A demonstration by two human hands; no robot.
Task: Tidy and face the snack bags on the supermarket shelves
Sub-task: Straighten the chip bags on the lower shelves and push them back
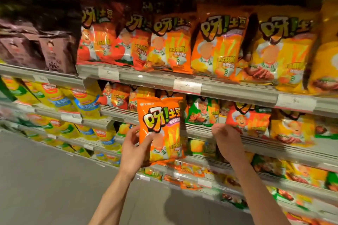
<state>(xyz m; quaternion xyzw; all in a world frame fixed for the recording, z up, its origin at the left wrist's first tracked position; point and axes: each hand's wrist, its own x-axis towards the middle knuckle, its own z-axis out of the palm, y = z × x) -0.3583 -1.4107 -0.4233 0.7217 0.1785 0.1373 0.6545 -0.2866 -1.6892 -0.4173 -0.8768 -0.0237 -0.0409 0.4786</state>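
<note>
Fingers (pixel 146 138) of your left hand (pixel 134 149) are wrapped narrow around the lower left edge of an orange bag (pixel 161 129), thumb across its front, holding it upright and face-out in front of the shelves. Your right hand (pixel 225 138) is curled at the middle shelf (pixel 237 93) level, at 3 o'clock from the bag; I cannot tell whether its fingers grip anything, since they point away from you.

Largest first: the matching orange row (pixel 217 45) sits on the shelf above, at 1 o'clock from the bag. I judge that is where it belongs. Lift it there upright, label forward, and seat its bottom edge behind the price strip (pixel 187 86). Use your right hand to part the neighbours.
</note>
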